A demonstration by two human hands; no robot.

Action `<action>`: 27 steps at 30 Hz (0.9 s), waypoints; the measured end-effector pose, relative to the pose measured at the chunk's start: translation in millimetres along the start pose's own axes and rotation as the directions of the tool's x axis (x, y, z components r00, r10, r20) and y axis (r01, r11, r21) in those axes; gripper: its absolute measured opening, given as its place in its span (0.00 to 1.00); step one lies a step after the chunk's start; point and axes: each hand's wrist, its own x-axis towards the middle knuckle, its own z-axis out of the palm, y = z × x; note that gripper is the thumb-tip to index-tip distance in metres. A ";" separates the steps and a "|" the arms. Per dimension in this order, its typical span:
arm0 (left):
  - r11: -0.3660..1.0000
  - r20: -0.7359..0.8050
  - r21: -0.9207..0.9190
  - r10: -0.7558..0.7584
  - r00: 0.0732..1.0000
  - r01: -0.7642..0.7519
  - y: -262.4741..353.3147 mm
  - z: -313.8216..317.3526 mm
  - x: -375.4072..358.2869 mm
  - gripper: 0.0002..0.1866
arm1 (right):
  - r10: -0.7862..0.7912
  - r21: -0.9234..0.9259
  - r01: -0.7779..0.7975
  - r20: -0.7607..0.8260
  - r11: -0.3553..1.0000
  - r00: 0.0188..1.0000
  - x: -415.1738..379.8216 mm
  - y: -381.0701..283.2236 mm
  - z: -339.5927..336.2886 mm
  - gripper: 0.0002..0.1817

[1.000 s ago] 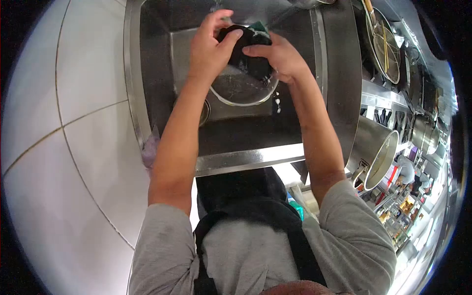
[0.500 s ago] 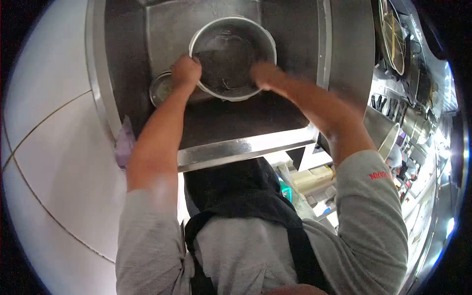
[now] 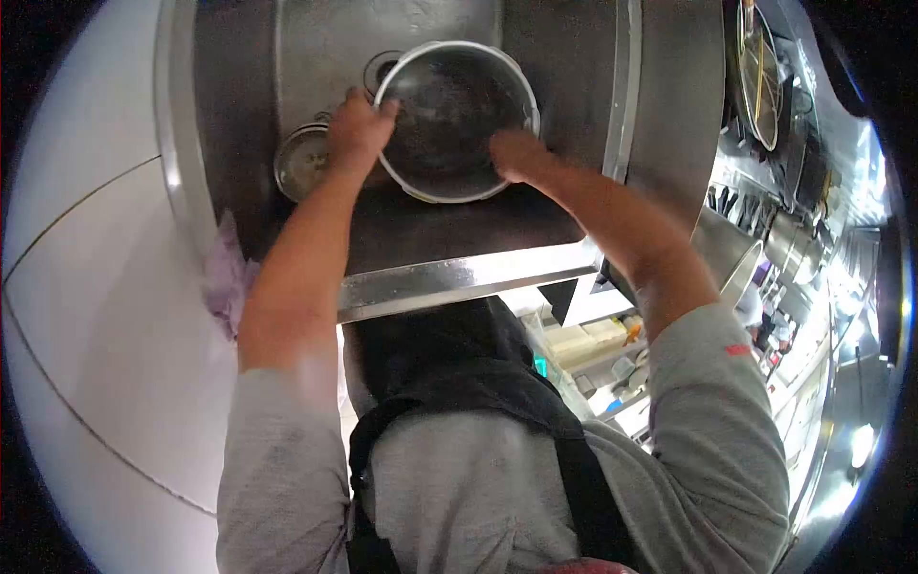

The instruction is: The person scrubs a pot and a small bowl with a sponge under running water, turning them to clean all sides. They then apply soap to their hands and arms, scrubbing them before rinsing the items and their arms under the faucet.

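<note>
A large round metal pot (image 3: pixel 449 191) sits tilted in the steel sink (image 3: pixel 316 38), its open mouth facing up and its inside dark. My left hand (image 3: pixel 360 136) grips the pot's left rim, the thumb over the edge. At the pot's right side, my right hand (image 3: pixel 518 156) is closed and reaches over the rim into the inside. Whatever its fingers hold, if anything, is hidden from me. A smaller round metal vessel (image 3: pixel 302 165) rests in the sink just left of my left hand. The sink drain (image 3: pixel 382 69) shows behind the pot.
The sink's raised front edge (image 3: pixel 459 277) runs close before my body. A purple cloth (image 3: pixel 228 277) hangs by the left edge, beside a white wall (image 3: pixel 96 287). To the right are a large metal pot (image 3: pixel 732 253), a round strainer (image 3: pixel 762 86) and crowded shelves (image 3: pixel 593 349).
The pot has shifted slightly forward toward me, baring the drain behind it. My left hand's fingers are a little more spread on the rim. My right hand stays at the pot's right side.
</note>
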 end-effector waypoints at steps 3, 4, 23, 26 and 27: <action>0.942 -0.305 0.051 0.332 0.893 -0.333 7.0 -14.8 -34.2 0.29 | 0.206 0.793 -0.117 -0.011 0.598 0.979 9.3 -20.6 -12.7 0.13; 0.943 -0.313 0.073 0.330 0.891 -0.323 11.2 -22.5 -44.9 0.29 | 0.328 0.991 -0.071 0.030 0.115 0.944 12.3 -28.2 -15.4 0.16; 0.245 0.676 -0.710 -0.025 0.737 0.660 71.3 -43.0 -31.9 0.20 | 0.025 0.240 0.378 -0.870 0.894 0.492 -72.4 -34.7 -93.1 0.37; 0.518 0.422 -0.721 -0.199 0.884 0.460 46.2 -40.8 -37.9 0.35 | 0.238 0.478 0.052 -0.527 0.877 0.816 -58.6 -30.4 -65.9 0.26; 0.738 0.249 -0.587 -0.224 0.942 0.331 24.9 -29.9 -37.8 0.32 | 0.275 0.520 -0.096 -0.279 0.849 0.920 -49.9 -31.8 -54.3 0.23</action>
